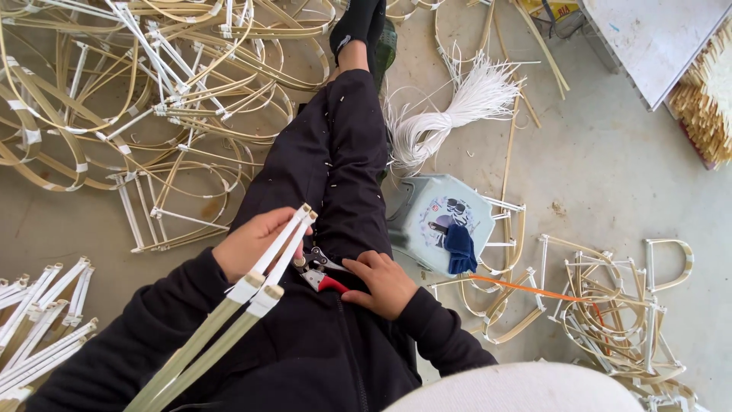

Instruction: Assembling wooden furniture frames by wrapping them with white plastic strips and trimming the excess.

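L hand pinches a pair of white-wrapped bamboo strips, long axis running from lower left up to the lap. R hand rests, fingers curled, on red-handled pruning shears just right of the strips; R is nearer.

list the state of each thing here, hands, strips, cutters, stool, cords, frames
left hand: closed around two bamboo strips, raised off the lap
right hand: resting on red-handled cutters, blades shut
plastic stool: upright, blue cloth on it
white cord bundle: loose on floor
bent frames: piled, tangled
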